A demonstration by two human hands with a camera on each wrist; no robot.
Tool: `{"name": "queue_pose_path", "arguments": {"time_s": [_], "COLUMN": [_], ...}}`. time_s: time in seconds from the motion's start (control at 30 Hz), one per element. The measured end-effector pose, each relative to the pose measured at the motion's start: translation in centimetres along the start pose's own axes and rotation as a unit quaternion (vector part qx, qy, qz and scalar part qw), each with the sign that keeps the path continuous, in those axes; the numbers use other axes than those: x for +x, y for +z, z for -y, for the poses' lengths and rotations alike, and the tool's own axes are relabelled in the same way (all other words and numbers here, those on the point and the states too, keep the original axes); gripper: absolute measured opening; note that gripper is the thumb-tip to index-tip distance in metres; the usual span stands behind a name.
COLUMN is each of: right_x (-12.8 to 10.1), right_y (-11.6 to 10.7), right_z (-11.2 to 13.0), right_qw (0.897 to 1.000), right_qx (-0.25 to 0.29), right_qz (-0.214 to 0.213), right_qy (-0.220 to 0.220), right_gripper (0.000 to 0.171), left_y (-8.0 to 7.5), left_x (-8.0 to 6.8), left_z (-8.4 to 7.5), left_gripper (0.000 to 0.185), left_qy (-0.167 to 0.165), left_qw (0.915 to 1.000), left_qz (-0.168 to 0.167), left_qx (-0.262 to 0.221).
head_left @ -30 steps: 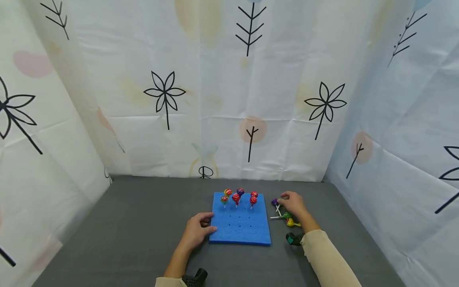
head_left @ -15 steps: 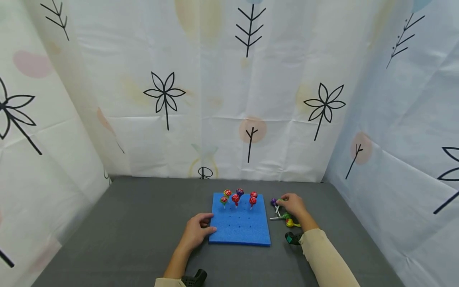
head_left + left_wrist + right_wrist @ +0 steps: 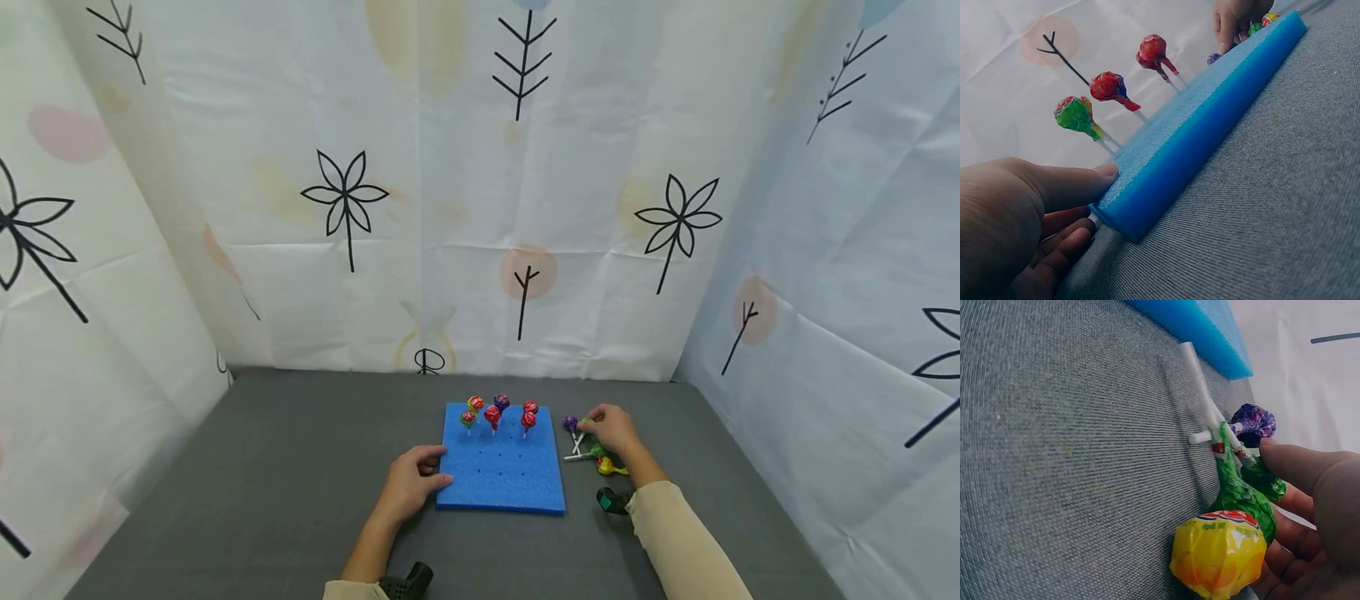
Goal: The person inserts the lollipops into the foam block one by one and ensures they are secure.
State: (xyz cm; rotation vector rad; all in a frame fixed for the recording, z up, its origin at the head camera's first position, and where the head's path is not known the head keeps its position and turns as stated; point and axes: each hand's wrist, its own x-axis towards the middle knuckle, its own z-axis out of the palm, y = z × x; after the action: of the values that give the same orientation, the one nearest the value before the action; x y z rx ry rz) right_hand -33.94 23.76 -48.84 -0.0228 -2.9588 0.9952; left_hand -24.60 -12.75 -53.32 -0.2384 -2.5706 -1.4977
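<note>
My left hand (image 3: 408,482) holds the left edge of a blue foam board (image 3: 502,492), thumb on its top face and fingers at its side. Several lollipops stand upright in the board's far holes, among them a red one (image 3: 1152,47) and a green one (image 3: 1072,114). To the right of the board, my right hand (image 3: 613,427) pinches a green-wrapped lollipop (image 3: 1263,480) between thumb and fingers, low over the table. Next to it lie a purple lollipop (image 3: 1254,422), another green lollipop (image 3: 597,451) and a yellow lollipop (image 3: 1219,553), their white sticks partly crossing.
The board's near half shows rows of small holes. A grey cloth covers the table (image 3: 315,450), and white printed curtains (image 3: 450,208) enclose the back and both sides. A dark wrist device (image 3: 615,500) sits at the right sleeve.
The purple lollipop and the sticks by my right fingertips have shifted slightly left. My left hand keeps its place on the board, and the standing lollipops are unchanged.
</note>
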Motion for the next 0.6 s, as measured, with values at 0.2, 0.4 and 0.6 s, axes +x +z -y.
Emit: {"name": "queue_pose_path", "arguments": {"time_s": [0.2, 0.4, 0.6], "right_x": [-0.2, -0.5, -1.2], "right_y": [0.0, -0.1, -0.2], "right_z": [-0.1, -0.1, 0.2], "right_qw": [1.000, 0.998, 0.995], "right_qx": [0.012, 0.029, 0.063], "right_qz": [-0.012, -0.037, -0.065], "right_qy": [-0.015, -0.039, -0.046], "right_gripper": [0.024, 0.024, 0.025], "left_y": [0.0, 0.0, 0.0], "left_x": [0.0, 0.0, 0.0], "left_z": [0.0, 0.1, 0.1], "left_gripper": [0.042, 0.042, 0.042], "left_qy": [0.000, 0.006, -0.001], "left_qw": [1.0000, 1.0000, 1.0000], "left_qz": [0.002, 0.000, 0.002], "left_qx": [-0.002, 0.000, 0.001]}}
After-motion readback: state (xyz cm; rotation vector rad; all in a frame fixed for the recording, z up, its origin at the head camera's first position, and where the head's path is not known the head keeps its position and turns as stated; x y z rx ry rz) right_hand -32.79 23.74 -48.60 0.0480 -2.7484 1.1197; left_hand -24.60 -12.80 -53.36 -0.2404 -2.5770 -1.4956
